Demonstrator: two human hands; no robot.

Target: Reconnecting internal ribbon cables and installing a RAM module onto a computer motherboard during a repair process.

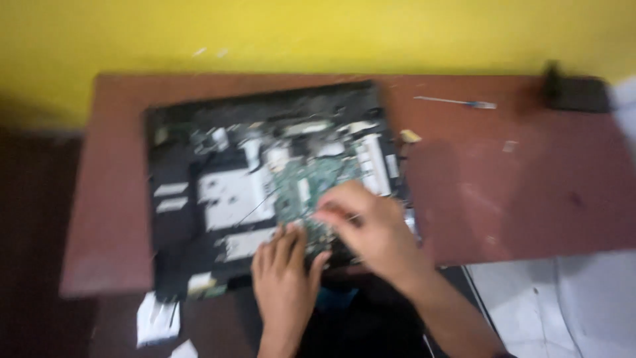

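Note:
An opened laptop base (199,192) lies on a reddish-brown table (503,192), its green circuit board (306,182) and white parts exposed. My left hand (285,278) rests flat on the laptop's near edge, fingers together and pointing away from me. My right hand (364,229) hovers over the green board's near side with fingers curled. The frame is blurred, so I cannot tell whether it pinches a small tool or part.
A thin screwdriver (457,102) lies at the back of the table. A dark box (576,93) sits at the far right corner. White paper scraps (156,318) hang off the near left edge. A yellow wall (318,33) stands behind.

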